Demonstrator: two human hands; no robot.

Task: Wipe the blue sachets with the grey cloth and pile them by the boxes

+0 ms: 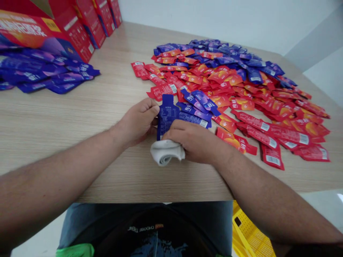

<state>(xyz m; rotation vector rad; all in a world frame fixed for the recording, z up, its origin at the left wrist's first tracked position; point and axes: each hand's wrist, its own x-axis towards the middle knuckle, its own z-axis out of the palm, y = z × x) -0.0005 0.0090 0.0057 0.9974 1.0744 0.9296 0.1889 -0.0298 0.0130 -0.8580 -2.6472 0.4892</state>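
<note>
The wood table (115, 178) holds many red and blue packets (230, 84) at its far right and a blue pile (40, 71) at its far left corner. Near the front edge, the left hand (138, 121) and right hand (194, 139), fingers pressed together, hold a blue packet (166, 116) over a white cloth (166, 152).

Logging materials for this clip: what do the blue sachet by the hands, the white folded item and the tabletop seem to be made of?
The blue sachet looks like glossy printed plastic or foil film, going by the sheen on its creases. The white folded cloth seems soft matte fabric, perhaps knit, from its rounded folds. The tabletop looks like satin wood-grain laminate or veneer; I can't tell which.
</note>
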